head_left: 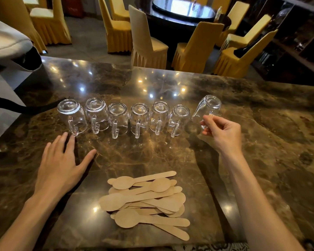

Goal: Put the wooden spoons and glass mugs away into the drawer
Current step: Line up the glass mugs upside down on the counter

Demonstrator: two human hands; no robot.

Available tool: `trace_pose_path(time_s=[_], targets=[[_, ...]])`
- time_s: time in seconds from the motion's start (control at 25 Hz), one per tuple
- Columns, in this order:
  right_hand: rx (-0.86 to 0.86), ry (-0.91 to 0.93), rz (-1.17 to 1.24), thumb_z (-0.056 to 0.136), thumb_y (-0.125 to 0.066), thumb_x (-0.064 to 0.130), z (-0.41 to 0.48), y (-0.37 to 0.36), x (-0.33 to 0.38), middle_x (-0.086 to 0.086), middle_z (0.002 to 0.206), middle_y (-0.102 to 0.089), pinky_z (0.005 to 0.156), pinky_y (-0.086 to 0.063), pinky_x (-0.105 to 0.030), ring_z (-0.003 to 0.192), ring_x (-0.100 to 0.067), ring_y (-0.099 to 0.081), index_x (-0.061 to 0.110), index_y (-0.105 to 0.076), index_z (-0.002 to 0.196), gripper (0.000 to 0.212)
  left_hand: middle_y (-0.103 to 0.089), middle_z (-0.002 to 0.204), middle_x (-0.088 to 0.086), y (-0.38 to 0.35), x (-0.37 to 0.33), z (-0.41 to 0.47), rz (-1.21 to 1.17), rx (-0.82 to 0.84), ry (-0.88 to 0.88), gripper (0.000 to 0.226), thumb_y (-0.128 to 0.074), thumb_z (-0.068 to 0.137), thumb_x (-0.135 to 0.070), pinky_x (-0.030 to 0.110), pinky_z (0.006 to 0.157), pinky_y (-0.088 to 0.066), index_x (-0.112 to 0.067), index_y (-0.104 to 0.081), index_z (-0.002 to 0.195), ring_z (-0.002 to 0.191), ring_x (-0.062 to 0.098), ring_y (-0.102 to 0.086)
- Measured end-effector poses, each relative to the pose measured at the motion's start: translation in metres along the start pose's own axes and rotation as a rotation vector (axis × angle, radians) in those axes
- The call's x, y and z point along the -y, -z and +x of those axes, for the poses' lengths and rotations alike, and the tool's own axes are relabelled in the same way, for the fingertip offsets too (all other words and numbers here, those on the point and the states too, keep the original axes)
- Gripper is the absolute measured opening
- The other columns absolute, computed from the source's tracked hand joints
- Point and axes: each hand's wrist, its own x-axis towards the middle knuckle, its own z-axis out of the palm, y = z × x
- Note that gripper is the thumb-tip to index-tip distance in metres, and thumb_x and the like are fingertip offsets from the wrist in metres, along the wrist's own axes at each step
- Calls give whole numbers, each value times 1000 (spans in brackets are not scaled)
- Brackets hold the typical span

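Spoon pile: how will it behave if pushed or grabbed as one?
The spoon pile lies loose and crisscrossed, so it would probably fan apart rather than slide together. The spoons look thin and flat: likely light, fairly stiff, hard to pinch off the glossy marble counter.

No legible text anywhere
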Motion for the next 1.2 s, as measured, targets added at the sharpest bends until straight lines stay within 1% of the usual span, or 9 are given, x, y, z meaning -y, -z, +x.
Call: trace_pose_path(time_s=[0.2, 0.28, 0.4, 0.64, 0.8, 0.92, 1.0, 1.12, 1.2], targets=[[-10, -27, -29, 83, -71, 25, -15, 2, -15, -2, 76, -74, 67, -59, -30, 57, -7, -64, 28, -73, 74, 10, -23, 156, 14, -3, 3, -1, -21, -11, -9, 89, -31, 82, -66, 39, 118, -6, -5, -27, 147, 145, 26, -16], [-15, -15, -51, 83, -71, 24, -16, 1, -18, 0, 73, -74, 68, -56, -33, 55, -6, -64, 28, -72, 71, 13, -22, 156, 14, -4, 4, -1, -14, -14, -9, 89, -31, 83, -67, 39, 118, -6, -5, -27, 147, 145, 25, -16], [-22, 5, -98, 84, -71, 24, -15, -1, -23, -1, 74, -73, 66, -56, -36, 56, -9, -63, 28, -73, 76, 9, -23, 156, 14, -5, 5, -2, -8, -26, -14, 89, -31, 83, -67, 39, 118, -7, -6, -27, 147, 144, 25, -17], [-34, 22, -138, 85, -70, 21, -13, -4, -29, -3, 75, -73, 57, -55, -22, 50, -2, -62, 22, -73, 85, 3, -23, 156, 14, -5, 6, -2, -14, -25, -17, 89, -31, 82, -67, 39, 118, -7, -5, -26, 147, 145, 25, -16], [-26, 12, -139, 85, -70, 22, -11, -4, -31, 0, 74, -73, 54, -54, -18, 50, -1, -62, 19, -74, 89, 6, -22, 156, 13, -6, 6, -1, -7, -19, -19, 89, -31, 83, -67, 39, 118, -7, -5, -26, 147, 145, 25, -16], [-9, -5, -155, 84, -71, 24, -10, -3, -30, -1, 75, -73, 54, -55, -18, 49, -2, -62, 11, -75, 91, 14, -22, 156, 13, -6, 6, -1, -5, -20, -14, 89, -31, 83, -67, 39, 118, -7, -5, -26, 147, 145, 25, -16], [-13, -38, -169, 81, -74, 27, -9, -2, -28, -2, 73, -73, 58, -58, -25, 49, -3, -64, 8, -74, 91, 21, -23, 156, 13, -6, 6, -2, 1, -21, -10, 89, -30, 83, -67, 39, 118, -7, -6, -26, 147, 145, 25, -16], [-73, -61, -211, 75, -78, 37, -16, 3, -25, 2, 72, -72, 58, -59, -29, 50, -2, -66, 16, -72, 86, 24, -21, 157, 13, -3, 5, -3, 2, -10, -17, 88, -29, 84, -67, 38, 118, -7, -6, -24, 148, 145, 24, -15], [-122, -41, -212, 75, -77, 41, -27, 6, -24, 4, 77, -72, 52, -56, -21, 56, -1, -67, 24, -69, 84, 21, -20, 157, 13, -2, 3, -4, -1, -5, -15, 87, -29, 85, -66, 38, 118, -6, -6, -23, 148, 145, 24, -14]])
